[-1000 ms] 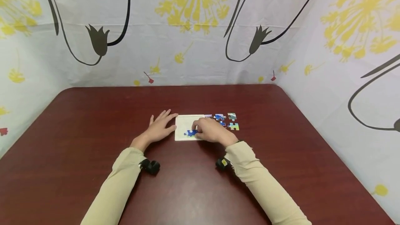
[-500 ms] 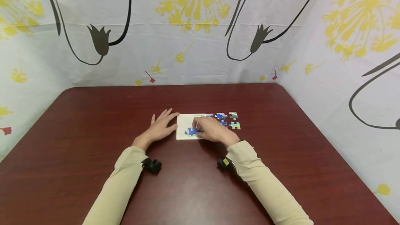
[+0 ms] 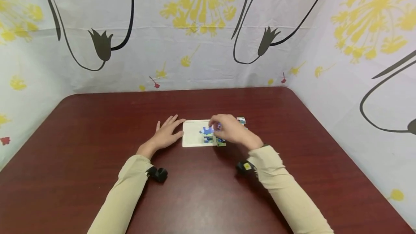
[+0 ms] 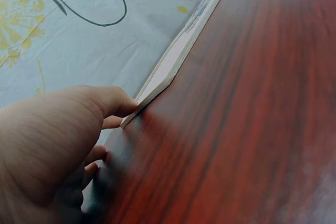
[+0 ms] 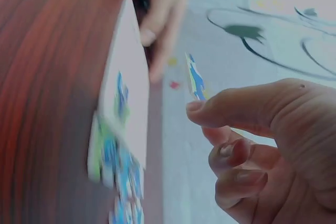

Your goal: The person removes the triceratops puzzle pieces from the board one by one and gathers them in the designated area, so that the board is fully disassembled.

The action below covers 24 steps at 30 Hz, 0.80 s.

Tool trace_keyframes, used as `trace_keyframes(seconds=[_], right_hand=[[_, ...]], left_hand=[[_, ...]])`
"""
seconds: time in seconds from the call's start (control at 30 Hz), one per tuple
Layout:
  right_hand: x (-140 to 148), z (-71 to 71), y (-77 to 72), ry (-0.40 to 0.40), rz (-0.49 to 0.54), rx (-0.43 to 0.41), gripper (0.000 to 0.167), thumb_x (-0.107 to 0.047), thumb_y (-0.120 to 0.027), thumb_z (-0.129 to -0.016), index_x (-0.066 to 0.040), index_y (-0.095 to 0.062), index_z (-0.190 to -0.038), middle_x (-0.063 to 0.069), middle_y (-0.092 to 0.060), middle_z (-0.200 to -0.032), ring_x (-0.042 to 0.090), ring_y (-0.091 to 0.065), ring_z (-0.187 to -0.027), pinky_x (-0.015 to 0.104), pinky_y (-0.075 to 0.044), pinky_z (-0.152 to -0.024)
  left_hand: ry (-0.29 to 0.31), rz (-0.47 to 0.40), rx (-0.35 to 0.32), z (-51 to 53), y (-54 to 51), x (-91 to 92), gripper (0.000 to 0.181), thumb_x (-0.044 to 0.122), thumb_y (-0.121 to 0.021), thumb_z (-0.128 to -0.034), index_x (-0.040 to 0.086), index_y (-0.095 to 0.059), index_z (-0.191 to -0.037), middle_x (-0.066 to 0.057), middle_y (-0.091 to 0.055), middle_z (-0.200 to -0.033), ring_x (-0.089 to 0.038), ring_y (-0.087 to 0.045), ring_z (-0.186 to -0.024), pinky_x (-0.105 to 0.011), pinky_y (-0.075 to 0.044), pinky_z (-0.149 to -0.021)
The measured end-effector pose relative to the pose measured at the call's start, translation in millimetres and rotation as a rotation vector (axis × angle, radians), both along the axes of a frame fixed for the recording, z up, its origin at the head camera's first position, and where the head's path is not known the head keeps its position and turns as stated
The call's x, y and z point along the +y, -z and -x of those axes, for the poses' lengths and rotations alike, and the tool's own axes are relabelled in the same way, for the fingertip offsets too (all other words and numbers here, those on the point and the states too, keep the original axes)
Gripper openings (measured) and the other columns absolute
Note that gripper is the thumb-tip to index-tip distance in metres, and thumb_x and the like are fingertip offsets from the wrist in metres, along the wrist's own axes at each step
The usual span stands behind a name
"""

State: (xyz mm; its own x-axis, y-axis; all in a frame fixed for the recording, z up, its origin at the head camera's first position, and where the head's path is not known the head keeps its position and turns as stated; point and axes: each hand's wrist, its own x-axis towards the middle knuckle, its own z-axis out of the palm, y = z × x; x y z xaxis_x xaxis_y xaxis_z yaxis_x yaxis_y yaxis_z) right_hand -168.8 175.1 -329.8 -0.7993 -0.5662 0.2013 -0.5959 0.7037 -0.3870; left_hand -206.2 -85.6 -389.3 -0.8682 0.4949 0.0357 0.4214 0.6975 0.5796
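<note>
My right hand (image 3: 232, 129) pinches a blue puzzle piece (image 5: 195, 77) between thumb and finger, lifted over the right part of a pale puzzle board (image 3: 191, 138). Another puzzle piece (image 3: 208, 139) lies on the board near its front right. At the board's left edge my left hand (image 3: 165, 133) rests with its fingers spread, thumb and forefinger touching the rim. The left wrist view shows that thumb (image 4: 113, 100) against the board's corner. Part of the board's right side is hidden behind my right hand.
Several loose puzzle pieces (image 5: 126, 182) lie just right of the board, one of them a corner-side piece (image 3: 241, 120) beyond my right hand. The dark red table (image 3: 195, 190) surrounds everything. A flower-printed cloth (image 3: 146, 46) hangs behind it.
My right hand has risen from the board and shifted right, carrying the pinched puzzle piece. The piece lying on the board has come into sight. The left hand stays at the edge.
</note>
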Motion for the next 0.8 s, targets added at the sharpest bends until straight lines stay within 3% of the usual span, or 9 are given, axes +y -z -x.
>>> trace_keyframes(seconds=[0.1,0.3,0.43,0.8], right_hand=[[29,-8.2,-1.1,0.042,0.003,-0.002,0.019,-0.001,-0.069,-0.075,-0.003,-0.065,-0.093,0.001,-0.063,-0.079,0.018,-0.059,-0.074,0.031,-0.047,-0.066],[71,-17.1,7.0,0.134,-0.070,-0.156,0.018,-0.004,-0.071,-0.079,-0.004,-0.065,-0.096,-0.002,-0.060,-0.077,0.018,-0.056,-0.073,0.031,-0.044,-0.066],[78,-14.7,10.4,0.153,-0.078,-0.207,0.017,-0.004,-0.071,-0.079,-0.006,-0.065,-0.095,-0.002,-0.059,-0.077,0.019,-0.055,-0.073,0.031,-0.044,-0.067],[74,-11.2,20.9,0.127,-0.063,-0.239,0.016,-0.004,-0.071,-0.078,-0.007,-0.066,-0.093,-0.002,-0.059,-0.076,0.014,-0.053,-0.069,0.030,-0.044,-0.066]], left_hand=[[0.007,-0.009,-0.003,-0.6,0.6,0.5,0.054,0.028,-0.051,-0.0950,0.012,-0.037,-0.144,-0.018,-0.018,-0.152,-0.034,-0.008,-0.139,-0.062,0.007,-0.102],[0.000,-0.006,0.006,0.3,1.8,1.5,0.054,0.028,-0.052,-0.0947,0.011,-0.037,-0.144,-0.018,-0.018,-0.152,-0.034,-0.009,-0.139,-0.062,0.006,-0.102],[0.008,-0.016,0.015,2.4,3.1,1.7,0.054,0.028,-0.051,-0.0949,0.011,-0.036,-0.144,-0.018,-0.018,-0.152,-0.034,-0.008,-0.139,-0.062,0.006,-0.102],[0.010,-0.007,0.011,-0.1,1.5,-0.2,0.054,0.028,-0.051,-0.0952,0.011,-0.036,-0.144,-0.018,-0.017,-0.152,-0.034,-0.008,-0.139,-0.061,0.007,-0.103]])
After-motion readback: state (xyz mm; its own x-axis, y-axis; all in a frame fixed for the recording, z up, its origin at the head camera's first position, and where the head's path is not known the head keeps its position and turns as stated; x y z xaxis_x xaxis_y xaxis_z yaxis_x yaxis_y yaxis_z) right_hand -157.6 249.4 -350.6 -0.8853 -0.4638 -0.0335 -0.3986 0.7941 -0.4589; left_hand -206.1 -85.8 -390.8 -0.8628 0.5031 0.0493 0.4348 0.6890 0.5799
